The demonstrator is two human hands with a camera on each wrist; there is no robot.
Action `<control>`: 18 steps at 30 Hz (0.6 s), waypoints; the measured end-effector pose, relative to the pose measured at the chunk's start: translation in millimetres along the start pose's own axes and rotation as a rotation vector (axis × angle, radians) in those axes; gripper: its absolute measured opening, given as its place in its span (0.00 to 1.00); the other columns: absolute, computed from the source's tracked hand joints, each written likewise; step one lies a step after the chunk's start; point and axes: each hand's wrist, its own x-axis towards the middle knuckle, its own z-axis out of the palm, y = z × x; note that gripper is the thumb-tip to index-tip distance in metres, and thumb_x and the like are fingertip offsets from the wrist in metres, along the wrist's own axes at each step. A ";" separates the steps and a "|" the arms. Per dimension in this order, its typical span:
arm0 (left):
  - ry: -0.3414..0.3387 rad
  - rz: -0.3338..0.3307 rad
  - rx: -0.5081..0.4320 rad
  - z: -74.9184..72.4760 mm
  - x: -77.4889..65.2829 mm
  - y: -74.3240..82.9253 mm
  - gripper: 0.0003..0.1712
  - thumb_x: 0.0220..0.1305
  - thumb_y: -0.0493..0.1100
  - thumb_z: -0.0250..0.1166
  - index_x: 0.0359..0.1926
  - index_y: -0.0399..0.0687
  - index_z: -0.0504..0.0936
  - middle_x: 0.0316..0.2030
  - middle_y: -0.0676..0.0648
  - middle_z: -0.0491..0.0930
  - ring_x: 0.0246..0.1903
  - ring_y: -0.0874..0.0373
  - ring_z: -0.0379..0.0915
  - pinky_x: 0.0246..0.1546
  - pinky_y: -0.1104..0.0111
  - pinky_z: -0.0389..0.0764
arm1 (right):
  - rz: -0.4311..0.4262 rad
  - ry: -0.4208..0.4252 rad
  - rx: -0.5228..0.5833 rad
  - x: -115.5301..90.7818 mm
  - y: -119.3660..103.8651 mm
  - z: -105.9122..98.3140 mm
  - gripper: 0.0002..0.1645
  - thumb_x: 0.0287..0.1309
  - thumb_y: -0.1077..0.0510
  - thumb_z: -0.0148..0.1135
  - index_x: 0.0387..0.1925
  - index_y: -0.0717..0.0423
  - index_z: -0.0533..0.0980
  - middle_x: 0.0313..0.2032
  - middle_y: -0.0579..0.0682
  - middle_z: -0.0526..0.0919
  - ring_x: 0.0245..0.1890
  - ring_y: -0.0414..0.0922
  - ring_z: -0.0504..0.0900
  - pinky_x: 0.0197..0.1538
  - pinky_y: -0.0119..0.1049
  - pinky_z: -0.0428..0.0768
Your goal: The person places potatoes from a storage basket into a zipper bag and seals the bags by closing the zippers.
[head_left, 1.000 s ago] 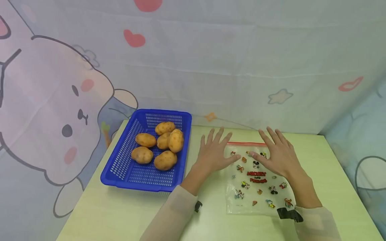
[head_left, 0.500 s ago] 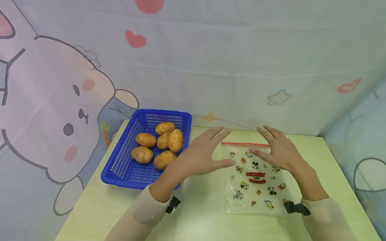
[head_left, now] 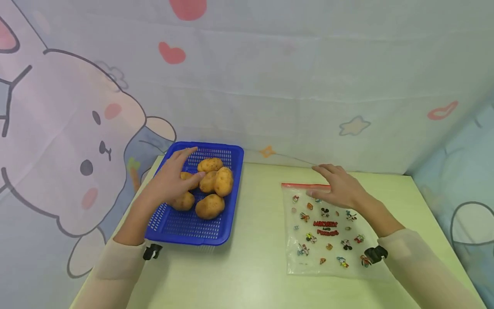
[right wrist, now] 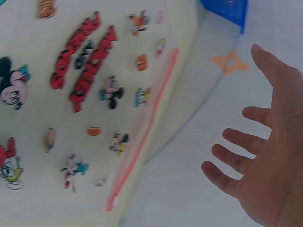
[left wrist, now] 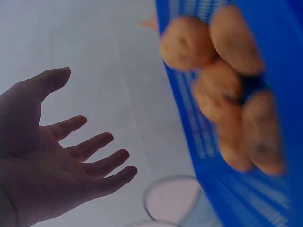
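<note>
My left hand [head_left: 170, 178] hovers over the left side of a blue plastic basket [head_left: 231, 214], fingers spread and holding nothing. Several potatoes [head_left: 210, 207] lie in the basket, and the hand and wrist partly cover those on the left. In the left wrist view the palm and loose fingers [left wrist: 102, 161] show beside the potatoes [left wrist: 232, 38], apart from them. Over the top right of a clear zip bag [head_left: 308, 236] with cartoon prints and a red zip edge hangs my right hand [head_left: 341, 186], its fingers relaxed. The bag lies flat, and that hand hides part of its zip edge.
A pale green table [head_left: 254, 257] carries the basket on the left and the bag on the right. Behind it hangs a printed cloth [head_left: 270, 86] with a rabbit, hearts and stars, close along the table's back edge.
My left hand has moved left from beside the bag to over the basket. The right hand has stayed over the bag's zip end, turning slightly inward. Basket, potatoes and bag lie as before.
</note>
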 end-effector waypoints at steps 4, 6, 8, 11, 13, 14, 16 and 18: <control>0.041 -0.087 0.048 -9.4 -6.5 -40.6 0.49 0.76 0.62 0.62 0.85 0.46 0.52 0.80 0.31 0.54 0.76 0.28 0.54 0.68 0.24 0.54 | 0.017 -0.012 0.012 3.6 10.9 15.2 0.53 0.66 0.28 0.64 0.80 0.55 0.64 0.75 0.65 0.65 0.73 0.70 0.64 0.56 0.75 0.76; 0.051 -0.101 0.056 -9.9 -8.6 -58.9 0.49 0.76 0.62 0.62 0.84 0.43 0.53 0.79 0.28 0.55 0.76 0.27 0.53 0.69 0.23 0.52 | 0.022 -0.013 0.009 5.0 16.8 21.8 0.53 0.67 0.28 0.64 0.79 0.57 0.65 0.75 0.67 0.66 0.72 0.71 0.64 0.55 0.75 0.77; 0.052 -0.117 0.048 -9.2 -10.8 -75.7 0.48 0.76 0.60 0.62 0.83 0.39 0.54 0.78 0.26 0.54 0.76 0.25 0.50 0.69 0.23 0.50 | 0.032 -0.021 -0.002 6.6 23.3 27.7 0.53 0.67 0.28 0.64 0.78 0.58 0.66 0.74 0.67 0.67 0.72 0.72 0.65 0.54 0.74 0.78; 0.045 -0.147 0.011 -7.5 -15.1 -97.4 0.50 0.77 0.59 0.62 0.83 0.35 0.52 0.78 0.24 0.53 0.76 0.22 0.48 0.69 0.26 0.55 | 0.051 -0.041 -0.007 8.6 32.3 34.5 0.52 0.67 0.29 0.64 0.77 0.60 0.67 0.74 0.68 0.67 0.71 0.73 0.65 0.53 0.73 0.79; 0.037 -0.161 -0.031 -7.0 -16.9 -109.3 0.50 0.78 0.58 0.61 0.83 0.33 0.50 0.78 0.23 0.52 0.75 0.21 0.49 0.70 0.27 0.57 | 0.071 -0.058 -0.012 9.8 38.6 38.6 0.52 0.67 0.29 0.64 0.77 0.60 0.67 0.73 0.68 0.67 0.71 0.72 0.65 0.52 0.72 0.80; 0.031 -0.165 -0.057 -7.0 -17.5 -114.4 0.50 0.78 0.57 0.61 0.82 0.32 0.49 0.78 0.22 0.52 0.74 0.20 0.49 0.69 0.27 0.57 | 0.079 -0.066 -0.012 10.2 41.5 40.5 0.52 0.67 0.29 0.64 0.77 0.60 0.67 0.73 0.69 0.67 0.70 0.72 0.66 0.51 0.72 0.80; 0.010 -0.174 -0.118 -7.6 -18.0 -123.6 0.49 0.80 0.57 0.59 0.83 0.32 0.47 0.78 0.21 0.51 0.73 0.18 0.50 0.69 0.28 0.59 | 0.094 -0.078 -0.003 10.3 46.3 44.6 0.52 0.67 0.30 0.65 0.77 0.60 0.67 0.73 0.70 0.67 0.70 0.72 0.66 0.51 0.73 0.79; -0.018 -0.186 -0.190 -8.6 -17.6 -130.7 0.49 0.81 0.55 0.57 0.83 0.33 0.44 0.77 0.20 0.50 0.72 0.16 0.51 0.69 0.28 0.60 | 0.103 -0.085 0.006 10.1 50.3 48.5 0.51 0.67 0.31 0.66 0.77 0.60 0.68 0.72 0.70 0.67 0.70 0.73 0.66 0.52 0.74 0.78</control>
